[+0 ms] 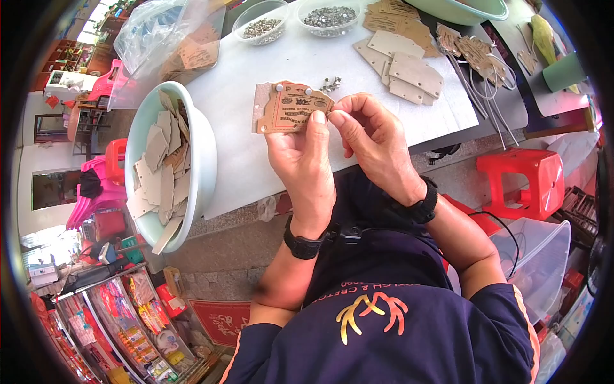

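My left hand [300, 163] grips a brown printed cardboard tag [279, 109] laid over a grey board piece, thumb on its face and fingers beneath. Two round silver studs [293, 89] sit along the tag's top edge. At the tag's right corner, my right hand [380, 144] is closed in a pinch, thumb against forefinger; whatever is between the fingertips is hidden. A small heap of metal studs [330, 84] lies on the white tabletop [230, 153] just beyond the tag.
To the left, a pale basin [208, 185] holds many grey board pieces. Clear bowls of metal studs [261, 27] stand at the far edge. Stacked grey boards [412, 73], brown tags and corded tags [480, 54] lie far right. A red stool [524, 182] is right of the table.
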{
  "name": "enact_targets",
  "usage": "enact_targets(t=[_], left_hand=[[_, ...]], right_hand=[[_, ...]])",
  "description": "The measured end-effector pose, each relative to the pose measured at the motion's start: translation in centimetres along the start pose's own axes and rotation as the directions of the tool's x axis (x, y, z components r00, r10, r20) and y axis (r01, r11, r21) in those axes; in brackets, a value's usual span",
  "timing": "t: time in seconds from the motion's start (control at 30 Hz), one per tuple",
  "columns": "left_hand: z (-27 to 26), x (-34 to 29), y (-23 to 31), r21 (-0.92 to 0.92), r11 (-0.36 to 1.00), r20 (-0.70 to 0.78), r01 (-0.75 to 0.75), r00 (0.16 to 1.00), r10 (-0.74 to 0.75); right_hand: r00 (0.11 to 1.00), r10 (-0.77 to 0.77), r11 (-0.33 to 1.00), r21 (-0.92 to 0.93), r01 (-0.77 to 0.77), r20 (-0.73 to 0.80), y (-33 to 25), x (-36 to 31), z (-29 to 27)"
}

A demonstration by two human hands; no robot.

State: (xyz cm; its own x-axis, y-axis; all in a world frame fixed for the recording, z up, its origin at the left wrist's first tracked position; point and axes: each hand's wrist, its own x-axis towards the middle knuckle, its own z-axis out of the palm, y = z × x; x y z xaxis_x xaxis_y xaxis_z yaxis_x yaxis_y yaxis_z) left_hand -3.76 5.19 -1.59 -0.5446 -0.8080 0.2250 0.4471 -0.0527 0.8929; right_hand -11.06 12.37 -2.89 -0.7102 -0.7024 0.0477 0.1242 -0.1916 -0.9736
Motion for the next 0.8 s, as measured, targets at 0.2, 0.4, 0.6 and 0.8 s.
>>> enact_targets(t=[0.2, 0.4, 0.6, 0.8], left_hand=[[-0.24, -0.11, -0.07, 0.027, 1.0, 0.004, -0.014, 1.0, 0.014], [-0.16, -0.28, -0.05, 0.025, 1.0, 0.0, -0.002, 1.0, 0.002], [-0.34, -0.29, -0.24, 0.025, 1.0, -0.003, -0.009, 1.0, 0.009], [-0.38, -0.35, -0.22, 0.014, 1.0, 0.0, -0.016, 1.0, 0.016]], right_hand=[[0.999, 0.026, 0.999, 0.041, -0.028, 0.028, -0.29, 0.02, 0.03], [0.999, 0.018, 0.998, 0.058, -0.019, 0.034, -0.22, 0.03, 0.06], [0.999, -0.014, 0.999, 0.031, 0.012, 0.046, 0.21, 0.06, -0.06], [0.998, -0.002, 0.999, 0.035, -0.001, 0.064, 0.06, 0.09, 0.02]])
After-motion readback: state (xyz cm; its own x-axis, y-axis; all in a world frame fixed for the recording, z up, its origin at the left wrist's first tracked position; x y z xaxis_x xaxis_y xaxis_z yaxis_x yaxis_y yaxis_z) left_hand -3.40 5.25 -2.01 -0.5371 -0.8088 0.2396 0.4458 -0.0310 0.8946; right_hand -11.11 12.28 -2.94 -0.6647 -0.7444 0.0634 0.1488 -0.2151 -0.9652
